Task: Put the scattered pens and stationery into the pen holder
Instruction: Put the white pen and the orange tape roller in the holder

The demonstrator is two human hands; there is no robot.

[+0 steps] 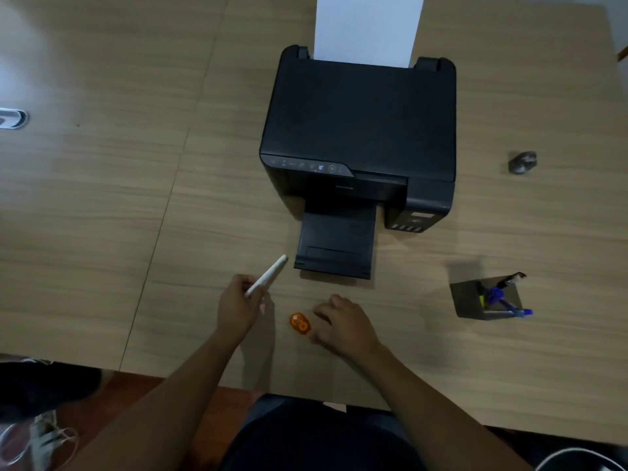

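My left hand (239, 305) grips a white pen (268, 275) that points up and to the right, raised above the wooden desk (136, 198). An orange correction-tape dispenser (300, 323) lies flat on the desk between my hands. My right hand (343, 324) hovers just right of it with fingers curled and apart, holding nothing. The grey square pen holder (470, 299) stands at the right with blue pens (506, 302) and a dark one sticking out of it.
A black printer (360, 130) with white paper (368, 25) in its feed and its output tray pulled out stands behind my hands. A small dark binder clip (522, 162) lies far right. The desk's front edge runs just below my forearms.
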